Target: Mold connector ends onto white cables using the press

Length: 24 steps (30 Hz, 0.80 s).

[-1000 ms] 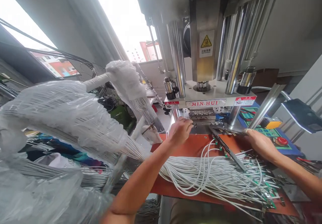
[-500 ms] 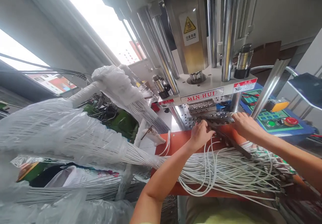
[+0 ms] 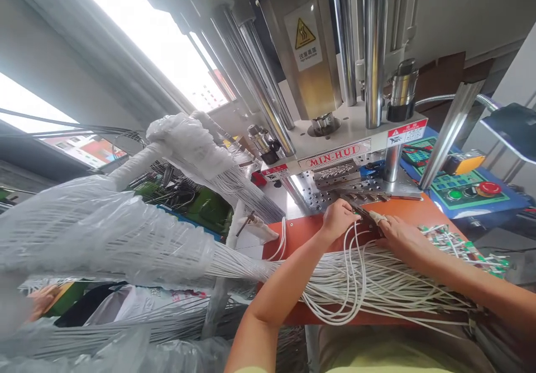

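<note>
Grey steel-columned MIN-HUI press (image 3: pixel 335 157), far side | flat reddish-brown tabletop (image 3: pixel 304 225), nearer | slender white cables (image 3: pixel 377 281), across tabletop | right hand (image 3: pixel 400 236), now off long grey metal strip (image 3: pixel 402 195) at far edge, fingers over narrow dark metal bar (image 3: pixel 363 213) above tabletop, grip hidden | left hand (image 3: pixel 336 219), fingers closed on bar's far end; both hands now share it
</note>
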Available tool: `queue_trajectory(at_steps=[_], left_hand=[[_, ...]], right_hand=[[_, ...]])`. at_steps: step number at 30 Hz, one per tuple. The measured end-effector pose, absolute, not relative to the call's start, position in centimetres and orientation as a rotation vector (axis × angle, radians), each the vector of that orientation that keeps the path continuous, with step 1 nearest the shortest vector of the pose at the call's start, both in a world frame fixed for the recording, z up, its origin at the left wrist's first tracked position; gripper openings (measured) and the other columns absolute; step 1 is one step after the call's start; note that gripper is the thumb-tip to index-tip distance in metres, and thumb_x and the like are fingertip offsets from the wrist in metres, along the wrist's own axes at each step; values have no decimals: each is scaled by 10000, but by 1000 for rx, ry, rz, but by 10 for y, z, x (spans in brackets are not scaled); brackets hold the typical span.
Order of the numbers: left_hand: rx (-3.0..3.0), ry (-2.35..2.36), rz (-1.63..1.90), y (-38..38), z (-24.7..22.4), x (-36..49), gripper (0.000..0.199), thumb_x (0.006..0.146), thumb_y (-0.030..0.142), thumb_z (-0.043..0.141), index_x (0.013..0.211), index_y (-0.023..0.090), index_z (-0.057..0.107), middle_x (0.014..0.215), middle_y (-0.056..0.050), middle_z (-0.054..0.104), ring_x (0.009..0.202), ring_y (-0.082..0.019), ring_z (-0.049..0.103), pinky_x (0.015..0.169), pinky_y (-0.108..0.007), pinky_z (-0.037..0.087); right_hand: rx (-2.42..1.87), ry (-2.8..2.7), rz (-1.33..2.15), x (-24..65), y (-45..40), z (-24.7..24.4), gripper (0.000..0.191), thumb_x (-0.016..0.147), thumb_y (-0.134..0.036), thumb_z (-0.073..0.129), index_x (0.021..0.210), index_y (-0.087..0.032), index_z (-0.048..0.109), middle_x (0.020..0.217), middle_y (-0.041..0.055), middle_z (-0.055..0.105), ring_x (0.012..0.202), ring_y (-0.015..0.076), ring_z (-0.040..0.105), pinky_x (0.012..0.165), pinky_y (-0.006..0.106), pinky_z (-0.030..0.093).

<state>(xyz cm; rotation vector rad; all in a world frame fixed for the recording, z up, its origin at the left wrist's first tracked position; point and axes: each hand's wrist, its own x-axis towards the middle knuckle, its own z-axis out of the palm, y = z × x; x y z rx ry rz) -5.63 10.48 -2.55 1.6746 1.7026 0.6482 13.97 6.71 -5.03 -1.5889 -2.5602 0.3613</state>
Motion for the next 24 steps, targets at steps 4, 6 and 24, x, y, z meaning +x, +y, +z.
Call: queue_trajectory(at_steps=[4, 6, 24], left_hand=[[1579, 1657, 745, 107, -31, -59, 225, 671, 144, 796, 805, 170, 617, 694, 7, 710, 682, -145, 660, 650, -241, 448], [1553, 1654, 825, 107, -31, -61, 190, 699, 92, 737, 837, 166, 630, 661, 18, 687, 643, -138, 651, 643, -243, 458], [1790, 1516, 992, 91, -36, -74, 65, 794, 124, 680, 781, 177, 717, 801, -21, 721, 754, -149, 656, 746, -271, 518]], right_hand=[[-1555, -2568, 319, 139, 62, -52, 377, 885, -318, 604, 1194, -105, 563, 1056, 161, 623, 1002, 302, 586, 767, 376, 489], [-1551, -2559, 326, 139, 61, -51, 386, 888, -305, 603, 1210, -98, 556, 1074, 167, 616, 1022, 307, 581, 773, 383, 493], [-1495, -2409, 693, 148, 75, -41, 340, 843, -297, 571, 1165, -191, 592, 1051, 110, 689, 984, 299, 652, 756, 354, 479]])
